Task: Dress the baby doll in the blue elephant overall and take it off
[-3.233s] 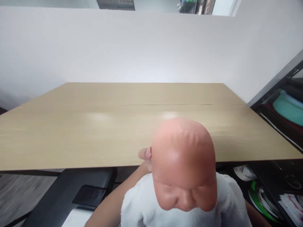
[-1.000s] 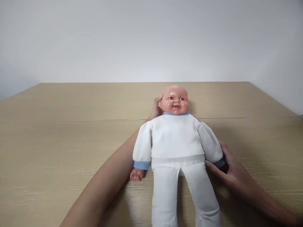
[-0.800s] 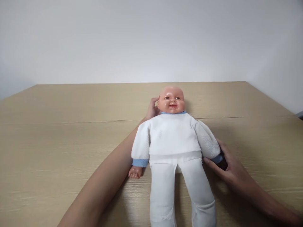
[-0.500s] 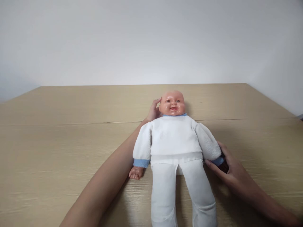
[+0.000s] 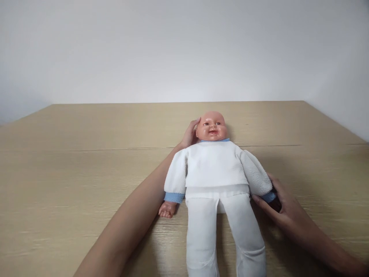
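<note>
A bald baby doll (image 5: 217,165) in white top and trousers with blue collar and cuffs lies face up, its feet cut off by the lower picture edge. My left hand (image 5: 190,132) cups the side of its head, thumb against the head and the other fingers mostly hidden behind it. The doll's sleeve on that side rests by my left forearm. Around the doll's other cuff curls my right hand (image 5: 278,202), the thumb in front near the hip and the fingers behind the sleeve, partly hidden.
The doll lies on a pale wooden table (image 5: 86,177) with a thin seam running across it. A plain light wall (image 5: 173,50) rises behind the table's far edge.
The doll and both hands appear slightly farther right in the picture, along with the table's edge. Both hands keep the same hold.
</note>
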Available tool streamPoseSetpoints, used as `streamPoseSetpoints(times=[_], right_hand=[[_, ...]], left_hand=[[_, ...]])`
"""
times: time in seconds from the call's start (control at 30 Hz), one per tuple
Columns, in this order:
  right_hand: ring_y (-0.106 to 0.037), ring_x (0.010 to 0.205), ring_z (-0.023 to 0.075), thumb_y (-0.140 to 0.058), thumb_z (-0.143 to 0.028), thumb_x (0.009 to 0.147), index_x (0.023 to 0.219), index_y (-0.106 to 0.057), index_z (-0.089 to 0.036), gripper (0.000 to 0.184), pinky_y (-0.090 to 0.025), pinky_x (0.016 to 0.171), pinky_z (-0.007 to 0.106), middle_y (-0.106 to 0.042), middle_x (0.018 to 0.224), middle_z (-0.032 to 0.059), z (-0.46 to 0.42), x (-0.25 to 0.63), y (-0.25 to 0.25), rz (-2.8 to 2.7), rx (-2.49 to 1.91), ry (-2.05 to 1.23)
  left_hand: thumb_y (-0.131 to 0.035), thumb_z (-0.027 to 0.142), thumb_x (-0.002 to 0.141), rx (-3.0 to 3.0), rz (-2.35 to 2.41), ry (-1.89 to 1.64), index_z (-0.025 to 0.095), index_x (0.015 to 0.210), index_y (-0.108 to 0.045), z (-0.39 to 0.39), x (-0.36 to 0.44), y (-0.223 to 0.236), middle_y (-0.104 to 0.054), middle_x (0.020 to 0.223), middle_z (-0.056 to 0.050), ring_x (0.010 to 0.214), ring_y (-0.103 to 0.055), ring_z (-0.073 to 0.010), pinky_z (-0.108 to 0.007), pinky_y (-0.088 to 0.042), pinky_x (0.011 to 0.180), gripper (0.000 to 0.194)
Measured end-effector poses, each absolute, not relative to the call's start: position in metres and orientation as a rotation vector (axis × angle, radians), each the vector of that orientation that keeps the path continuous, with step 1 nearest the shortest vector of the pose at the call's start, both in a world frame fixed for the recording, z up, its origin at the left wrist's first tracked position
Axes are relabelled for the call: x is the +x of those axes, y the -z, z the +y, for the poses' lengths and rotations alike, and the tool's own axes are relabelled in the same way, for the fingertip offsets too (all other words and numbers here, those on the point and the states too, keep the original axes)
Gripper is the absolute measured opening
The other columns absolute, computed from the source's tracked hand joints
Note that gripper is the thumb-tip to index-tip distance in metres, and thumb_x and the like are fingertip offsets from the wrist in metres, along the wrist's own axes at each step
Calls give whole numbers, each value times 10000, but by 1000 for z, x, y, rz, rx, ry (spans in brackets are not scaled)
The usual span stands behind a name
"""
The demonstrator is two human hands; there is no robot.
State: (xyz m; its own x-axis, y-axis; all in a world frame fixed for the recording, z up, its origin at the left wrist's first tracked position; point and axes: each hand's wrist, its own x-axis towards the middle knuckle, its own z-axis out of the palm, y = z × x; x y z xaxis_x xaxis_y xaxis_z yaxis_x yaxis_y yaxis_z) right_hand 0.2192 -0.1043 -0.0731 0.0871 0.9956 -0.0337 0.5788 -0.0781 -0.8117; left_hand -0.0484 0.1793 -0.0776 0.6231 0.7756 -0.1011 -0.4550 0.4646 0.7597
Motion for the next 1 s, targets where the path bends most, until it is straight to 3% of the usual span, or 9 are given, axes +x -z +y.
streamPoseSetpoints(times=[0.27,1.0], right_hand=[[-752,1288,440,-704,-754,978,1538,-603,-262,752,-642,1078,578,-766,1456,176,-103,217,69,-1576,-1726,-804],[-758,1255,438,-716,-742,978,1516,-605,-260,730,-629,1076,575,-776,1422,167,-104,218,70,-1574,-1728,-808]], left_hand=[[-747,559,964,788,494,-927,160,1226,-834,174,-42,72,-890,1148,-114,1308,-787,-392,-490,-544,1263,485],[-794,540,944,790,493,-945,163,1166,-848,174,-42,75,-891,1137,-117,1338,-772,-402,-496,-532,1275,441]])
